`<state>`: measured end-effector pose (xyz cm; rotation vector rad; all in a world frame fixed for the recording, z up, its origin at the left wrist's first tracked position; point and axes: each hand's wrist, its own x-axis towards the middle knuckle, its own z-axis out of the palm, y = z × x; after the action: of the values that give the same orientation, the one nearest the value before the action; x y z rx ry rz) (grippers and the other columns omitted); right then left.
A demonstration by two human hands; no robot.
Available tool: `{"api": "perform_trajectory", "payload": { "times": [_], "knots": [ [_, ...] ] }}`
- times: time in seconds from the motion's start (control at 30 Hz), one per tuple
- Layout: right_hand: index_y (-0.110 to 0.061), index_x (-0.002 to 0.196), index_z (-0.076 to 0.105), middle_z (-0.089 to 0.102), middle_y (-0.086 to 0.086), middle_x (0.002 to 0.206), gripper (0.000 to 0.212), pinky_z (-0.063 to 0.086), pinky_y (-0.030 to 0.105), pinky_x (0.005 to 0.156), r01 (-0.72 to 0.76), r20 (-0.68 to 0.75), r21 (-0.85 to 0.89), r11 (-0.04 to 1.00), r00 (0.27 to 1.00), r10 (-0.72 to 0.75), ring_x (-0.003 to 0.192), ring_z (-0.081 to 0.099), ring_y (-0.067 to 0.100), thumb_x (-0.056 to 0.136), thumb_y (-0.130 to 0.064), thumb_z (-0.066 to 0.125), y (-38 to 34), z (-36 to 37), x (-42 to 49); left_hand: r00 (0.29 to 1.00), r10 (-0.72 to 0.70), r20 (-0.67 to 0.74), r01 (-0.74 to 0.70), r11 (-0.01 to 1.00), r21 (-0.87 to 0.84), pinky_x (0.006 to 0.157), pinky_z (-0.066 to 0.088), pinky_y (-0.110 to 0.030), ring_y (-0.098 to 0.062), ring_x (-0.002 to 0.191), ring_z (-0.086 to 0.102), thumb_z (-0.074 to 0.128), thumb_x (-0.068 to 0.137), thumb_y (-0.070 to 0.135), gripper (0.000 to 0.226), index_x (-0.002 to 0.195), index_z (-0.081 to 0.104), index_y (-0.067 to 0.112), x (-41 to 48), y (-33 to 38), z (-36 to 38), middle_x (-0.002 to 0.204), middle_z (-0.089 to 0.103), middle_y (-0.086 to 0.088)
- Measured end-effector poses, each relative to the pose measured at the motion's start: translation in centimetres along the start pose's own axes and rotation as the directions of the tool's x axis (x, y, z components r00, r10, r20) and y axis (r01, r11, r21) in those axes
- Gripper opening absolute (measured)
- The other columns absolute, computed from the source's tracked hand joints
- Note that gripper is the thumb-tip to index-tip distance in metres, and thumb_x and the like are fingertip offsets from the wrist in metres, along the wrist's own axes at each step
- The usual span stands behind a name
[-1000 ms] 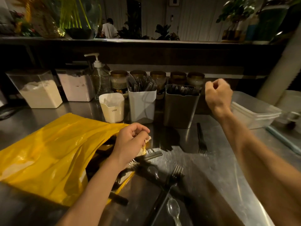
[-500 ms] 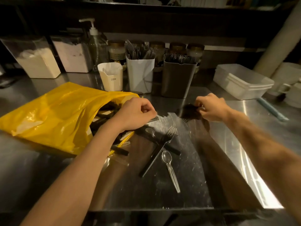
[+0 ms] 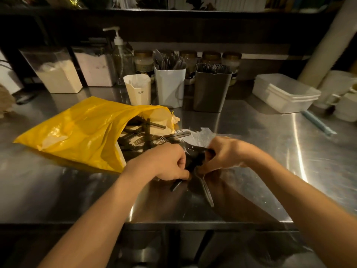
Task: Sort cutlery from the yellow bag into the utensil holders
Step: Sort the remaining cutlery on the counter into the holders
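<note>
Just right of the yellow plastic bag (image 3: pixel 81 132), on the steel counter (image 3: pixel 270 147), the left hand (image 3: pixel 164 163) and right hand (image 3: pixel 226 153) each curl around black plastic cutlery (image 3: pixel 195 161).

Resto prep kitchen: s/s counter (image 3: pixel 257 130), powder bins (image 3: pixel 58 78), jars (image 3: pixel 144 62), utensil holders (image 3: pixel 170 89).

Bare surface (image 3: pixel 260 132) is left open in front of the grey holder (image 3: pixel 211 89) and rightwards to the stacked white tubs (image 3: pixel 284 93). The left is taken up by the yellow bag (image 3: pixel 81 132); the back is closed off by the white holder (image 3: pixel 170 86) and cream cup (image 3: pixel 138 89).
</note>
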<state>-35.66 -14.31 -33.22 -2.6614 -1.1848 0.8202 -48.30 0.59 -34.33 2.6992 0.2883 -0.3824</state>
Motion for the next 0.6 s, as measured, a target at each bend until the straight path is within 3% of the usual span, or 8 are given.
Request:
{"api": "perform_trajectory", "payload": {
  "times": [0.1,0.2,0.3,0.37,0.43,0.5,0.6],
  "knots": [
    [-0.017,0.088,0.072,0.071,0.004,0.09,0.042,0.056,0.037,0.072,-0.019,-0.063,-0.04,0.999,0.998,0.017,0.081,0.066,0.02,0.073,-0.055,0.083,-0.2,0.5,0.2,0.999,-0.006,-0.036,0.007,1.0,0.024,0.073,0.06,-0.038,-0.017,0.072,0.067,0.069,0.088,0.035,0.018,0.081,0.069,0.019,0.1,0.0,0.1,0.074,0.07,0.0],
    [-0.016,0.083,0.07,0.067,0.001,0.08,0.037,0.057,0.038,0.072,-0.01,-0.161,-0.063,0.998,0.987,0.0,0.074,0.063,0.018,0.078,-0.052,0.08,0.0,0.3,1.1,0.995,-0.018,-0.102,0.024,0.998,0.062,0.076,0.059,-0.044,-0.022,0.074,0.067,0.061,0.092,0.038,0.027,0.08,0.066,0.014,0.6,-0.2,0.6,0.078,0.071,-0.006],
    [-0.017,0.082,0.068,0.064,0.0,0.078,0.031,0.057,0.039,0.071,0.03,-0.253,-0.107,0.994,0.966,-0.057,0.075,0.063,0.019,0.083,-0.047,0.077,0.6,-0.2,2.1,0.978,-0.025,-0.206,0.036,0.998,0.047,0.064,0.053,-0.038,-0.02,0.07,0.064,0.049,0.099,0.038,0.029,0.082,0.059,0.017,1.3,-0.3,0.5,0.077,0.067,-0.006],
    [-0.016,0.081,0.068,0.065,0.001,0.078,0.03,0.057,0.043,0.07,0.088,-0.342,-0.027,0.996,0.935,-0.092,0.073,0.064,0.02,0.087,-0.045,0.074,1.1,-0.4,2.8,0.957,-0.052,-0.287,0.059,0.998,0.015,0.057,0.045,-0.032,-0.015,0.067,0.062,0.044,0.102,0.037,0.028,0.082,0.055,0.02,1.6,-0.6,0.2,0.076,0.064,-0.003],
    [-0.012,0.082,0.068,0.067,0.003,0.077,0.028,0.055,0.041,0.068,0.148,-0.42,0.138,0.979,0.904,-0.077,0.072,0.065,0.02,0.092,-0.039,0.07,1.5,-0.6,3.5,0.926,-0.082,-0.368,0.069,0.996,-0.05,0.061,0.052,-0.036,-0.017,0.066,0.063,0.044,0.103,0.034,0.031,0.081,0.057,0.016,1.8,-1.2,-0.5,0.073,0.065,-0.005],
    [-0.015,0.085,0.069,0.068,0.0,0.078,0.024,0.054,0.036,0.067,0.176,-0.398,0.169,0.97,0.913,-0.096,0.074,0.065,0.017,0.09,-0.038,0.072,1.4,-0.6,3.7,0.891,-0.107,-0.442,0.052,0.989,-0.135,0.07,0.058,-0.045,-0.023,0.065,0.067,0.044,0.103,0.031,0.036,0.081,0.061,0.009,2.1,-2.0,-1.4,0.069,0.068,-0.01],
    [-0.028,0.089,0.067,0.064,-0.007,0.084,0.021,0.05,0.028,0.064,0.208,-0.339,0.05,0.977,0.924,-0.179,0.077,0.062,0.012,0.081,-0.041,0.081,0.2,-0.2,4.1,0.805,-0.185,-0.564,0.021,0.958,-0.285,0.072,0.057,-0.049,-0.029,0.069,0.068,0.042,0.104,0.027,0.034,0.085,0.059,0.004,3.2,-3.2,-2.9,0.075,0.07,-0.016]
  ]
}}
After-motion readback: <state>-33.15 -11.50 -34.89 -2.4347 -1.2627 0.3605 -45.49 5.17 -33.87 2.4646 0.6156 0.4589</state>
